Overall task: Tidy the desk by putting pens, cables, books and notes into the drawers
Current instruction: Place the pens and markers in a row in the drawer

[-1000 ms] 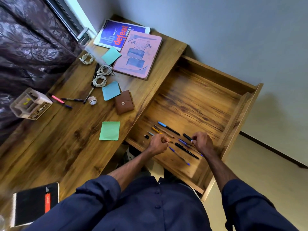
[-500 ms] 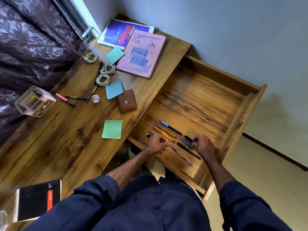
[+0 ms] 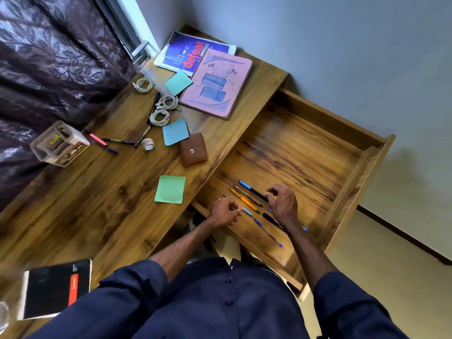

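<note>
1. Inside the open wooden drawer [image 3: 305, 152], near its front edge, several pens lie in a loose row: a black pen with a light-blue cap [image 3: 252, 190], an orange pen [image 3: 243, 200], a thin brown pen [image 3: 247, 195] between them, a teal-tipped pen [image 3: 247, 211], a blue pen [image 3: 267, 232] and a black pen [image 3: 270, 220].
2. Hidden: the right hand [image 3: 283, 204] covers the near ends of the capped pen and the black pen; a small blue tip [image 3: 304, 228] shows beyond the wrist, its body unseen.
3. Right hand: fingers curled and spread, hovering over the pens, thumb and forefinger apart; whether they touch the capped pen cannot be told.
4. Left hand [image 3: 226, 212]: loosely fisted at the drawer's front edge, fingertips pinched together over the teal-tipped pen's shaft; actual hold is unclear.
5. On the wooden desk [image 3: 97, 216]: a green sticky note [image 3: 170, 189], two blue sticky notes [image 3: 175, 132], a brown snap wallet [image 3: 193, 150], coiled white cables [image 3: 160, 111], a pink notebook [image 3: 217, 83], a blue magazine [image 3: 183, 53], loose markers [image 3: 115, 141].
6. Cut off at the lower left: a black notebook [image 3: 53, 287]; its edge blurs.
</note>
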`<state>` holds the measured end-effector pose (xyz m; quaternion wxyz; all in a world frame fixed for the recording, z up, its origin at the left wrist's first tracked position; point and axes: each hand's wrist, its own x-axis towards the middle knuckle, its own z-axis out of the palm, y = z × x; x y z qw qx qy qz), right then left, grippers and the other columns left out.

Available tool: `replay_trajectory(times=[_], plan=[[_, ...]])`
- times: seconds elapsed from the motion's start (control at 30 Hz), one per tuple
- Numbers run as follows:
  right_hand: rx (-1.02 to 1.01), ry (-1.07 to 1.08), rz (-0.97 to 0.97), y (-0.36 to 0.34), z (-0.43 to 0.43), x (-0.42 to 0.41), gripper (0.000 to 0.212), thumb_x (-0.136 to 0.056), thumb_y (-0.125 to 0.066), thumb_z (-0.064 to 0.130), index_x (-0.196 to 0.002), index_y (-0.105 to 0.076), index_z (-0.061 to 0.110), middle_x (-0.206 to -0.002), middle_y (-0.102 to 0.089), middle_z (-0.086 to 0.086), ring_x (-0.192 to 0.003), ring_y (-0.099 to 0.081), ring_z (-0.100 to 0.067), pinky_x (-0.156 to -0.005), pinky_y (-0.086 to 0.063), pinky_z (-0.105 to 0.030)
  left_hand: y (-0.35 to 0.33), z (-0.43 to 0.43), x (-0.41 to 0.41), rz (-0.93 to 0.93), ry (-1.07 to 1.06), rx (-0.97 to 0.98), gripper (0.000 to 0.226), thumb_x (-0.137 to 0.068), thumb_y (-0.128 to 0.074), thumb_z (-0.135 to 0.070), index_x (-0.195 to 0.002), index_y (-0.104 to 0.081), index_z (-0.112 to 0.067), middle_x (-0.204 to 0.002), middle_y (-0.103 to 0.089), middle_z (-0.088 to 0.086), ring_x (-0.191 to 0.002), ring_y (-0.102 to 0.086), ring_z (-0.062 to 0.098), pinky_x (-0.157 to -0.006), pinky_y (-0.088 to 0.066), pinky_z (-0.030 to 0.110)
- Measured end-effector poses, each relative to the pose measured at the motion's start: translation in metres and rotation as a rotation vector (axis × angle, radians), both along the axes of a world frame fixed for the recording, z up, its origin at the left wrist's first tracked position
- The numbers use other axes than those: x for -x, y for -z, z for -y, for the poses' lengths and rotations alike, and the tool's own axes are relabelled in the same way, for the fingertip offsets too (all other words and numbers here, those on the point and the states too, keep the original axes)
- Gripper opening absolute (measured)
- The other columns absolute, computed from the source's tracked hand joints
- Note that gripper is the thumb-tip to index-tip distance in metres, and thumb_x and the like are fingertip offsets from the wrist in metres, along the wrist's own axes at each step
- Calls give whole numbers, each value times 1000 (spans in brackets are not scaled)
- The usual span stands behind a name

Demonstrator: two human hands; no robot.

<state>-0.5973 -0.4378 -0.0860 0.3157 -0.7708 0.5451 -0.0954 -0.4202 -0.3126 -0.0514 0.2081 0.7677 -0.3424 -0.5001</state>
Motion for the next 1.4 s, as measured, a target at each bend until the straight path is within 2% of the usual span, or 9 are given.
replay_trajectory(times=[0.13,0.23,0.37,0.57,0.73,0.83,1.0,1.13,1.4], plan=[[-2,-67,122,-14,-8,-47,5,-85,-75,26,-87,-73,21,-85,-66,2,-78,-61,-14,-70,-52,-33,-12,-10,-22,67,-43,67,8,-95,-68,-16,-101,-71,-15,-93,-74,-1,-73,-73,11,-57,-58,21],[13,-161,221,-28,-19,-83,5,-82,-79,20,-85,-75,18,-83,-69,1,-77,-62,-15,-71,-53,-33,-19,-19,-48,95,-98,136,10,-95,-66,-12,-101,-72,-15,-96,-75,-1,-79,-71,11,-59,-57,19],[75,-286,275,-48,-30,-130,7,-84,-78,22,-88,-74,16,-88,-70,1,-74,-62,-9,-67,-54,-27,-32,-36,-92,141,-226,198,11,-93,-67,-13,-101,-74,-18,-93,-75,-6,-79,-72,8,-70,-61,23],[81,-349,252,-64,-43,-202,8,-81,-79,23,-82,-75,17,-80,-70,-1,-70,-63,-14,-66,-53,-35,-39,-62,-165,99,-463,240,17,-92,-59,-3,-91,-71,-14,-88,-76,5,-63,-69,15,-62,-61,39],[94,-503,243,-82,-65,-266,7,-81,-79,21,-77,-74,18,-75,-70,3,-65,-61,-11,-63,-50,-32,-38,-90,-220,95,-605,272,18,-91,-59,-2,-89,-71,-16,-86,-77,7,-59,-68,14,-57,-58,31],[74,-571,250,-88,-84,-304,9,-82,-79,23,-78,-74,18,-74,-70,5,-64,-60,-8,-59,-50,-29,-37,-105,-249,72,-677,260,15,-93,-57,0,-96,-70,-8,-91,-76,11,-54,-63,7,-51,-53,24],[71,-671,177,-88,-107,-360,8,-82,-79,30,-82,-74,23,-79,-74,9,-65,-65,-2,-57,-51,-24,-36,-136,-287,139,-801,191,13,-92,-63,-10,-92,-72,-19,-85,-77,-5,-65,-72,11,-58,-61,30],[60,-754,81,-84,-114,-401,7,-84,-78,29,-85,-76,23,-84,-75,10,-67,-66,-1,-59,-56,-30,-25,-156,-312,195,-859,110,11,-88,-67,-14,-87,-72,-24,-87,-76,-5,-76,-72,12,-72,-62,32],[64,-743,-25,-81,-107,-487,17,-85,-76,39,-81,-75,22,-78,-75,3,-68,-70,-13,-55,-52,-28,-16,-160,-343,460,-770,41,24,-95,-62,-15,-119,-59,-18,-119,-61,-1,-107,-58,15,-88,-49,27]])
